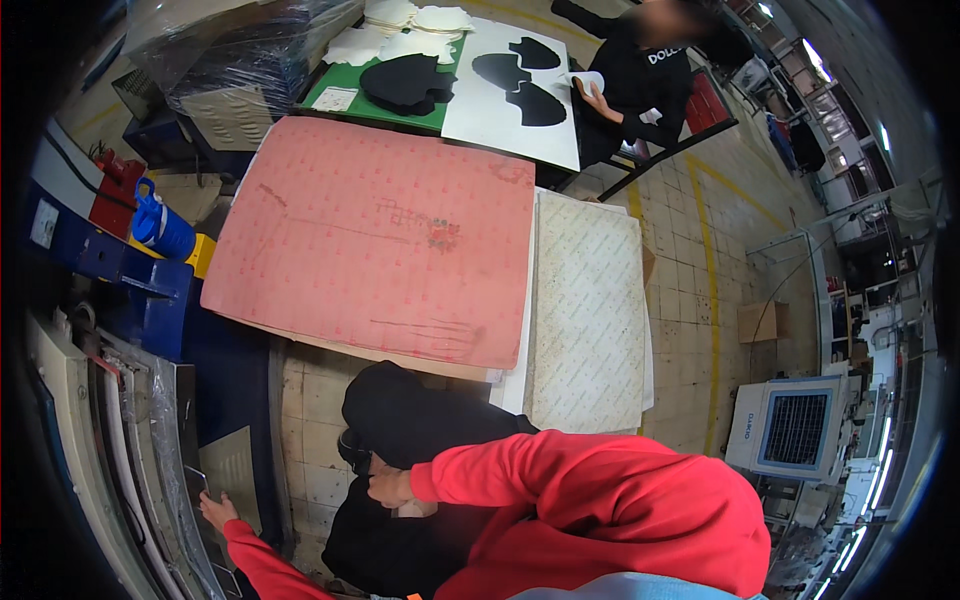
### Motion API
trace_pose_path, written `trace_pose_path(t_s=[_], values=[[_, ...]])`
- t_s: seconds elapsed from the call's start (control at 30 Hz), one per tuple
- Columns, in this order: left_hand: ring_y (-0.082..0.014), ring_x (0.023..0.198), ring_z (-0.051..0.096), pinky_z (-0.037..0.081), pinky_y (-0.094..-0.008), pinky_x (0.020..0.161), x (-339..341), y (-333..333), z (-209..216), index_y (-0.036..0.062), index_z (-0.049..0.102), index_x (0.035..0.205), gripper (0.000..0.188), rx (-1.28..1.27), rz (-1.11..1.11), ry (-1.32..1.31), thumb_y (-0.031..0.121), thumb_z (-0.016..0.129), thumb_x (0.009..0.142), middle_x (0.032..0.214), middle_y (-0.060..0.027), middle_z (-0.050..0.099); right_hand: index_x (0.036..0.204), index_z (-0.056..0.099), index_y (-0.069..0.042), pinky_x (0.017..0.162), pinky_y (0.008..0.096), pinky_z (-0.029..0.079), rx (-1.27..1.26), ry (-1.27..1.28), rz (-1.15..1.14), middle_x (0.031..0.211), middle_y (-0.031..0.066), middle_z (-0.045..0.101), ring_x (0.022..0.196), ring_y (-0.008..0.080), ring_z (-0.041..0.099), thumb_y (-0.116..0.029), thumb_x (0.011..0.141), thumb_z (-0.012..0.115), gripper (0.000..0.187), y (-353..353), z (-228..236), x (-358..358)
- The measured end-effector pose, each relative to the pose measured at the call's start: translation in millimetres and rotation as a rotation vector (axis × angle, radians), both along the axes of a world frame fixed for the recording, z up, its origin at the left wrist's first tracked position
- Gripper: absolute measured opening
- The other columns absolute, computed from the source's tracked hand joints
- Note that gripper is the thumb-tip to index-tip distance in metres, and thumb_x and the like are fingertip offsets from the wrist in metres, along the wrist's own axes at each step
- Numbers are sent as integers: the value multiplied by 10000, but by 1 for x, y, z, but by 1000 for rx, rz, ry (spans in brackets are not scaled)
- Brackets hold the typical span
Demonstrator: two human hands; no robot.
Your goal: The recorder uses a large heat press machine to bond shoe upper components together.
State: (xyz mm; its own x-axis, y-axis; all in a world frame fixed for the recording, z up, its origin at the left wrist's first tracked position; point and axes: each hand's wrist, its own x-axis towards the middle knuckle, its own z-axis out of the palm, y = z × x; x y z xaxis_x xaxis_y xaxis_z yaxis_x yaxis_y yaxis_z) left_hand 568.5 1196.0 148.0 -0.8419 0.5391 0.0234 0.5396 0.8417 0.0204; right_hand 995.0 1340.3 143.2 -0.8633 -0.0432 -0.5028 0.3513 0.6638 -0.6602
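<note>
My left hand (216, 511) reaches out low on the left, beside the plastic-covered edge of a machine (165, 420). Its fingers are stretched and apart, and nothing shows in them. Over my lap, between the dark trouser legs (430, 410), my right hand (391, 486) is closed with its fingers curled. Something pale shows just under it, but I cannot make out what it is. Both arms wear red sleeves (560, 470). Beyond my knees lies a stack of large reddish sheets (370, 240), apart from both hands.
Pale patterned sheets (588, 300) lie right of the red stack. Behind, a table (455, 135) bears black cut pieces (405, 85) and white pieces (415, 30); a person in black (640, 85) is there. A blue bottle (163, 225) stands left. An air cooler (790, 428) stands right.
</note>
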Motion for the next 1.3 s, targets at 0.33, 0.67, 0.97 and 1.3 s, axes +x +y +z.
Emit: trace_pose_path(t_s=[0.33,0.67,0.97,1.3], values=[[-384,963,495,381,-465,851,52,4,-11,20,436,1124,466,-57,-78,69,145,682,749,982,-180,544,853,696,21,777,463,517,4,6,-46,917,202,662,904,356,637,-131,705,585,239,-9,-20,4],[-379,844,566,437,-456,771,92,-9,-14,-41,507,1093,384,-53,-54,-169,141,648,786,875,-194,603,819,716,-26,777,564,465,60,-9,-7,883,173,674,880,349,644,-147,671,601,223,-16,-21,11],[-380,799,632,499,-473,692,161,-1,11,120,663,990,250,-115,-25,29,277,625,799,834,-183,656,819,718,-32,892,619,361,117,15,-59,864,176,673,866,339,649,-192,677,594,248,-16,-21,22],[-378,741,638,501,-471,661,203,-2,26,111,692,851,195,-192,-60,-12,288,629,798,783,-177,659,759,694,-40,666,408,528,202,131,-73,749,160,667,763,305,669,-191,675,619,188,-21,-23,25]])
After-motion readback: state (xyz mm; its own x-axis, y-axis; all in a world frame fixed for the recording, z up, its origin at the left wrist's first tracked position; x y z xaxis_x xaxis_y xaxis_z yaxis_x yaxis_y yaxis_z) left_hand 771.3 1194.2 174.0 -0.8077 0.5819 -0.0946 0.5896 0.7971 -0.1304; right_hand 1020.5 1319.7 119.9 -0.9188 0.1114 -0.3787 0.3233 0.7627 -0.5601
